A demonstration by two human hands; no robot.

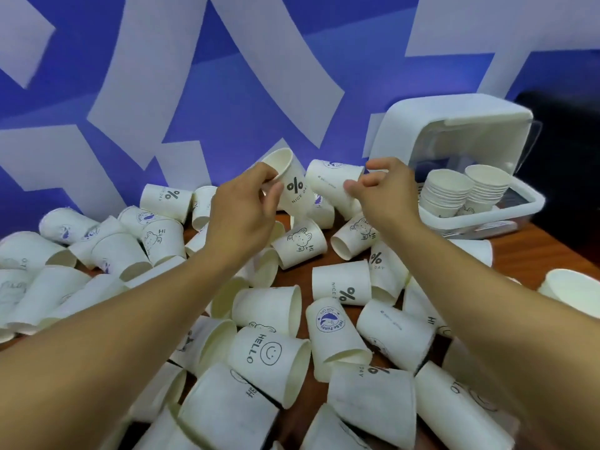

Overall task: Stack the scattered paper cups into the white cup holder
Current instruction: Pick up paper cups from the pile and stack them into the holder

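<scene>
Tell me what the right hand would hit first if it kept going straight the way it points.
The right hand points left, pinching a logo cup that leads the way. That cup would likely meet the percent-sign cup in the left hand first, though depth between them is unclear.

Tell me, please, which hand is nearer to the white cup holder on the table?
Right. The right hand, pinching a blue-logo cup, is just left of the white cup holder; the left hand, gripping the NICE DAY cup, is farther left.
</scene>
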